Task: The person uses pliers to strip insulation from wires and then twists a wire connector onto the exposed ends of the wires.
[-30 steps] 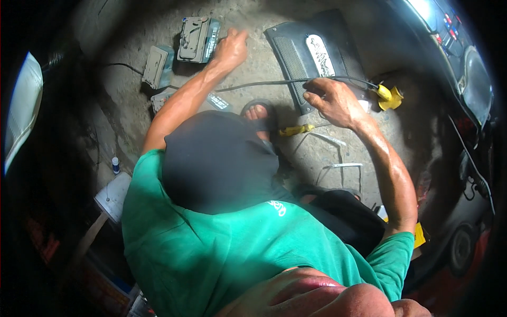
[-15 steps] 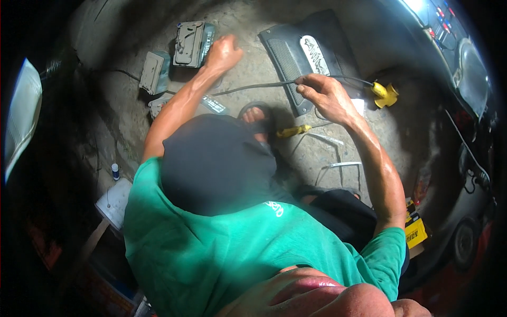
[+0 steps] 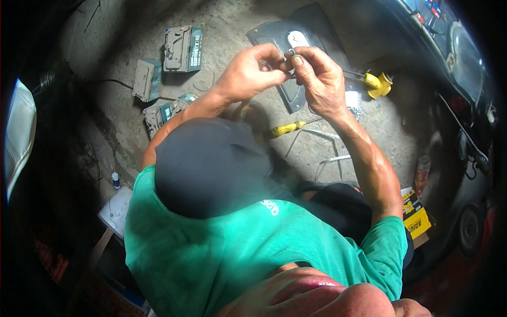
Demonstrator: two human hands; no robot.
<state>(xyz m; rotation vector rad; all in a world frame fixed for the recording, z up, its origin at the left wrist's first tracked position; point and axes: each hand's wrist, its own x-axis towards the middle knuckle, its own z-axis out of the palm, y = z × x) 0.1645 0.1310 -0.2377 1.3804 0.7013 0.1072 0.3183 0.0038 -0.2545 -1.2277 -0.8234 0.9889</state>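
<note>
In front of me my left hand point(image 3: 253, 74) and my right hand point(image 3: 321, 82) meet, thumbs and fingers pinched around a small thing between them. A pale blue bit shows at the fingertips, too small to name. Behind my right hand a dark cable point(image 3: 353, 73) runs to a yellow three-armed connector point(image 3: 379, 85). Under the hands a dark, textured floor mat or panel point(image 3: 294, 98) with a white oval badge point(image 3: 298, 39) lies on the ground. Left of my hands stand several grey-topped green boxes, like batteries point(image 3: 182, 50).
A yellow-handled screwdriver point(image 3: 288, 129) and thin white strips point(image 3: 338, 158) lie on the concrete near my legs. At right are a yellow-and-black box point(image 3: 416, 219) and a dark vehicle point(image 3: 465, 79). A small blue-and-white bottle point(image 3: 115, 180) is at left.
My left hand has moved right, away from the boxes, to meet my right hand. My right hand has risen slightly, and the cable stretch left of it is no longer visible.
</note>
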